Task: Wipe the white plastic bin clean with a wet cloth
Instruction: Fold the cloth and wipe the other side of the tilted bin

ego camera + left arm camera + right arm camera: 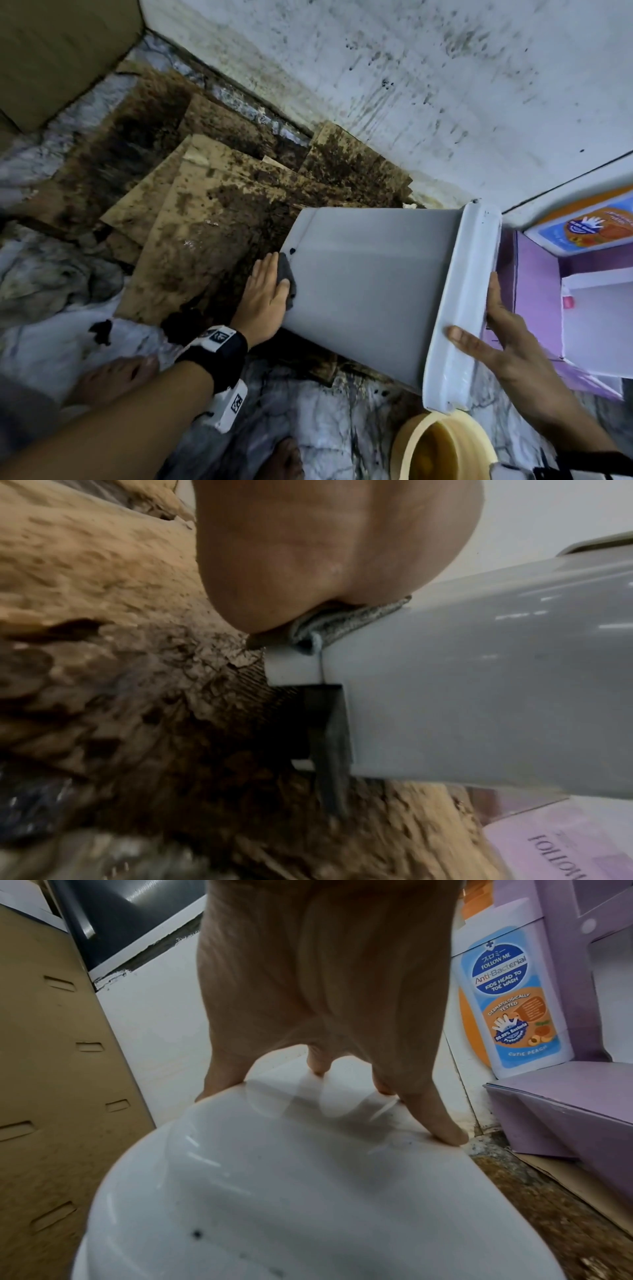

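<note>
The white plastic bin lies tipped on its side above the floor, base to the left and lidded top to the right. My left hand presses a grey cloth flat against the bin's wall near its base, fingers straight. A dark spot sits just above the cloth. In the left wrist view the cloth is squeezed between my palm and the bin. My right hand grips the lid end, thumb on the near face, fingers over the far edge. In the right wrist view its fingers spread across the lid.
Stained cardboard sheets cover the floor under the bin, beside a speckled white wall. A purple shelf unit with a wash bottle stands right. A cream bucket sits below the lid. A bare foot is near left.
</note>
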